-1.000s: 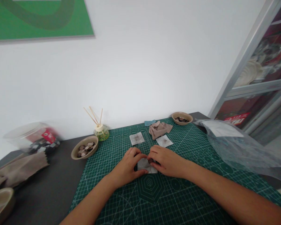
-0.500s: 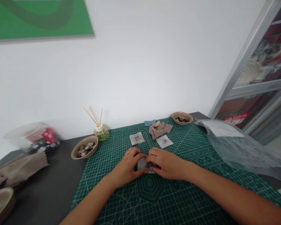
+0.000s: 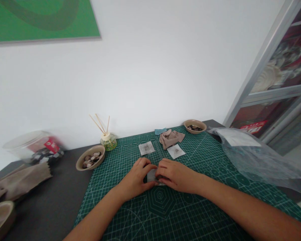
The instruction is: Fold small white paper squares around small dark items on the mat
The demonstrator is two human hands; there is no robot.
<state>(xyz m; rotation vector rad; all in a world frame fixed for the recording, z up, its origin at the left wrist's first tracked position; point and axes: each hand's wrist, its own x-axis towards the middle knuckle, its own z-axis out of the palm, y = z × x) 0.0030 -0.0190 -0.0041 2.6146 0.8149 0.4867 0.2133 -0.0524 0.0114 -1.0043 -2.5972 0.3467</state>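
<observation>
My left hand [image 3: 136, 177] rests on the mat, thumb and forefinger curved around a small greyish-white sheet [image 3: 151, 176] and pressing its edges. My right hand [image 3: 175, 175] has its fingers bent over the same sheet, pinching a small dark piece [image 3: 160, 176] against it; the fingers cover most of that piece. Beyond the hands lie two more white square sheets, one on the left [image 3: 146, 148] and one on the right [image 3: 176, 151], each with a dark smudge. A crumpled beige cloth [image 3: 169, 139] sits behind them.
A green cutting mat [image 3: 115, 214] covers much of the dark table. A bowl of pale and dark pieces [image 3: 79, 164] and a reed diffuser [image 3: 109, 142] stand left; another bowl [image 3: 203, 126] is at the back right. A clear plastic bag [image 3: 251, 164] lies along the right edge.
My right fingers have shifted slightly left over the sheet with the small dark piece. My left hand stays almost still.
</observation>
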